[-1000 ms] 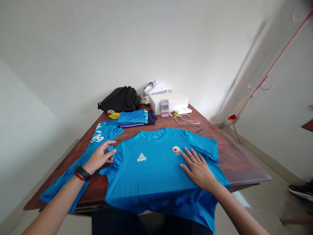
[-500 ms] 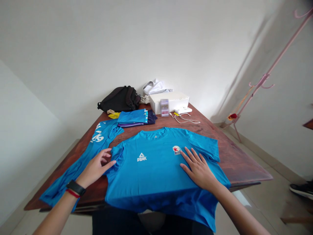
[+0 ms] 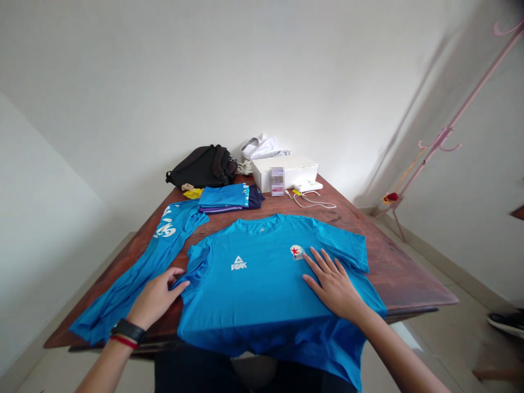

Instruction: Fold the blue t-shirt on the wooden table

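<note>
A blue T-shirt [image 3: 262, 295] with a white PEAK print and a round badge lies front up on the wooden table, its lower part hanging over the near edge. My left hand [image 3: 158, 295], with a dark band and a red cord at the wrist, pinches the cuff of the sleeve on the left. That sleeve is bunched, while the one on the right lies spread. Flat on the chest beside the badge rests my right hand [image 3: 333, 281], fingers spread. Left of the shirt lies a second blue garment [image 3: 135, 273] with white prints, stretched out long.
Folded clothes [image 3: 224, 196] sit in a stack behind the shirt. Farther back are a black backpack [image 3: 200, 166], a white box [image 3: 301, 166] and a white device [image 3: 309, 186] with a cable. A pink coat stand [image 3: 444, 131] stands right of the table [image 3: 409, 278].
My left hand has moved down and closed on the sleeve cuff, drawing it outward to the left. My right hand stays in place on the chest of the shirt.
</note>
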The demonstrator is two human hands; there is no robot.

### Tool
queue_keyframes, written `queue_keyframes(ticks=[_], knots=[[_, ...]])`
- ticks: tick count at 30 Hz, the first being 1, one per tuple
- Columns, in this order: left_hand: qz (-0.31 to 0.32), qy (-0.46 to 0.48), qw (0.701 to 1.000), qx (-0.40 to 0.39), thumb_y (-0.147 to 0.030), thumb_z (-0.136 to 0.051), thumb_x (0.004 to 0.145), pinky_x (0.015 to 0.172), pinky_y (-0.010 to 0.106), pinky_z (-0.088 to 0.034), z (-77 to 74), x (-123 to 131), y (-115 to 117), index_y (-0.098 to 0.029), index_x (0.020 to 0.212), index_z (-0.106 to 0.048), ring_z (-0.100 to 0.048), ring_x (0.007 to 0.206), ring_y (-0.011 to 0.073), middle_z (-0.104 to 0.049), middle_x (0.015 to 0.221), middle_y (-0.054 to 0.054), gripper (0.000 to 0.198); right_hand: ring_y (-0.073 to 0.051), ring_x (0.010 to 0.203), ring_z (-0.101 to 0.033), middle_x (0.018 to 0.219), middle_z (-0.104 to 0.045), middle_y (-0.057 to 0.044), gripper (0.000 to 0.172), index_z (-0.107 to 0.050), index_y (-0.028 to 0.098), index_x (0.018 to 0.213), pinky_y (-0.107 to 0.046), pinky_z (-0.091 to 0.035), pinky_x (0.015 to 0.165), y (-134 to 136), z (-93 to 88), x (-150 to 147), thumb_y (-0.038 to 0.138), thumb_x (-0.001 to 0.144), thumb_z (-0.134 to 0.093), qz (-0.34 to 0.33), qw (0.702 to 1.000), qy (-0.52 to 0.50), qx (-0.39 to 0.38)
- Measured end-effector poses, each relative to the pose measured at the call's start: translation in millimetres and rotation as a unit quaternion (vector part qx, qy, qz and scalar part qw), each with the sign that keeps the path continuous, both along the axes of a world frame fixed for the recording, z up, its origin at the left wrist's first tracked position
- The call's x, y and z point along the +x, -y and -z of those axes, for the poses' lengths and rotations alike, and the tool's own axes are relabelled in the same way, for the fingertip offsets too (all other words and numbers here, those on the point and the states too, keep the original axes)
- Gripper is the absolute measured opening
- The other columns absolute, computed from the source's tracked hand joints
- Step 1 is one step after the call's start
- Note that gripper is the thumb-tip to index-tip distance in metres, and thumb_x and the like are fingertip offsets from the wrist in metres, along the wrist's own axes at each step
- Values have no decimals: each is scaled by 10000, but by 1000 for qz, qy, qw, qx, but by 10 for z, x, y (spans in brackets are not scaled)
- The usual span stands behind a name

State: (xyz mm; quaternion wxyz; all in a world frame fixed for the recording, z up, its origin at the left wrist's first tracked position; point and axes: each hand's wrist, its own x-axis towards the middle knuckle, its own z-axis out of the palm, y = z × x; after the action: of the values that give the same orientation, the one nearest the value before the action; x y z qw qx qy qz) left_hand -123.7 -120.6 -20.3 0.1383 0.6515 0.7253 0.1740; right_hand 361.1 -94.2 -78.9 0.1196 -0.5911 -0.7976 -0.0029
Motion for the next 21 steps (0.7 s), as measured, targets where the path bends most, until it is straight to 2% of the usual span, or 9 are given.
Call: queue_keyframes(ticks=[6, 10, 16, 21], knots=[[1, 22, 1000, 2, -645, -548, 798, 831, 355, -498, -43, 67, -6, -252, 906, -684, -690, 930, 307, -746, 905, 59, 430, -310, 1523, -181, 1652, -236, 2, 626, -263, 376, 1574, -589, -228, 1193, 2, 17, 11, 641, 1006, -279, -3, 1000, 0, 6], [-7, 54, 998, 25, -655, -521, 820, 840, 328, -494, -96, 134, 7, -253, 892, -675, -689, 963, 305, -751, 965, 50, 437, -306, 1525, -175, 1653, -227, 4, 629, -270, 367, 1574, -585, -223, 1195, 1, 26, 15, 640, 1007, -277, -1, 1000, 2, 4], [-63, 63, 996, 18, -690, -508, 813, 643, 297, -485, -109, 194, 4, -240, 909, -665, -694, 817, 316, -717, 764, 37, 486, -303, 1527, -164, 1655, -221, 3, 632, -265, 366, 1575, -586, -223, 1196, 0, 18, 15, 641, 1006, -284, -2, 1000, 6, 1], [-32, 80, 995, 57, -647, -468, 881, 711, 292, -486, -156, 283, 21, -246, 819, -606, -680, 824, 284, -696, 770, 13, 428, -300, 1527, -165, 1653, -226, -6, 639, -275, 350, 1574, -576, -232, 1195, -6, 18, 12, 642, 1006, -278, -1, 1000, 14, -1]])
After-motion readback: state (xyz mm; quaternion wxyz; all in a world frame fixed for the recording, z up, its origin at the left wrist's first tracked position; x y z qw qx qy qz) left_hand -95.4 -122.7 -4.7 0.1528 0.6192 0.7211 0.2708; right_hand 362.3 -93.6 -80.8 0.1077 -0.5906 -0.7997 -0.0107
